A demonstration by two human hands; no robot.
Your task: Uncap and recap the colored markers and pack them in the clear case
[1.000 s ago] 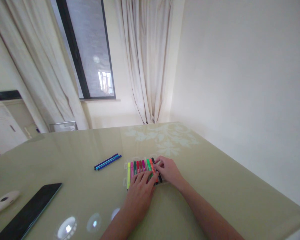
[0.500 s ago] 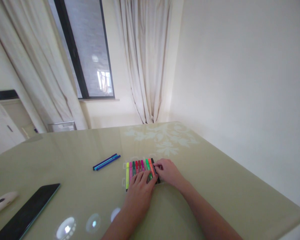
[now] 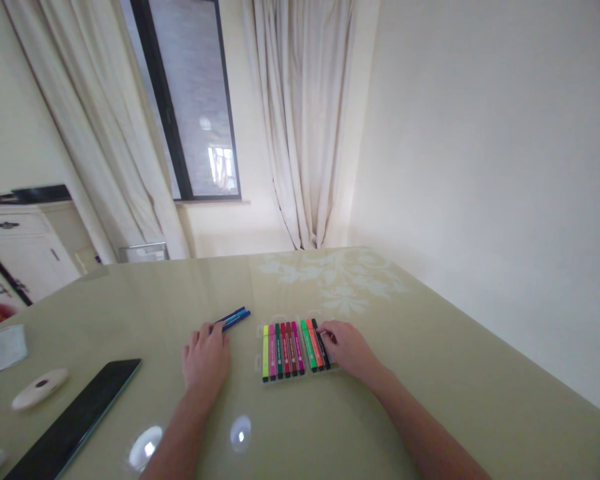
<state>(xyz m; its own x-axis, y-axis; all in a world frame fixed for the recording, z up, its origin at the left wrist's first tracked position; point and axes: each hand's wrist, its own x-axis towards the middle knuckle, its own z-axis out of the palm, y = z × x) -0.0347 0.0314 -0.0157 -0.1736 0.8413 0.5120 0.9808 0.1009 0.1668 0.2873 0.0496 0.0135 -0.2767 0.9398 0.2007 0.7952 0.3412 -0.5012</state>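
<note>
A clear case (image 3: 258,364) lies flat on the glossy olive table (image 3: 430,373) with several coloured markers (image 3: 290,348) side by side in it: yellow, pink, green, red, orange, black. My right hand (image 3: 347,348) rests against the right end of the row, fingertips on the black marker. Two loose blue markers (image 3: 236,317) lie to the left of the case. My left hand (image 3: 205,357) is over their near ends, fingers curled down onto them; whether it grips them is hidden.
A dark tablet (image 3: 73,417) lies at the lower left, with a white oval object (image 3: 39,389) and a paper (image 3: 3,348) beyond it. A white cabinet (image 3: 25,250), curtains and a window stand behind the table. A plain wall is on the right.
My left hand has left the marker case and moved left to the two loose blue markers. My right hand stays at the right end of the case. The camera has shifted a little.
</note>
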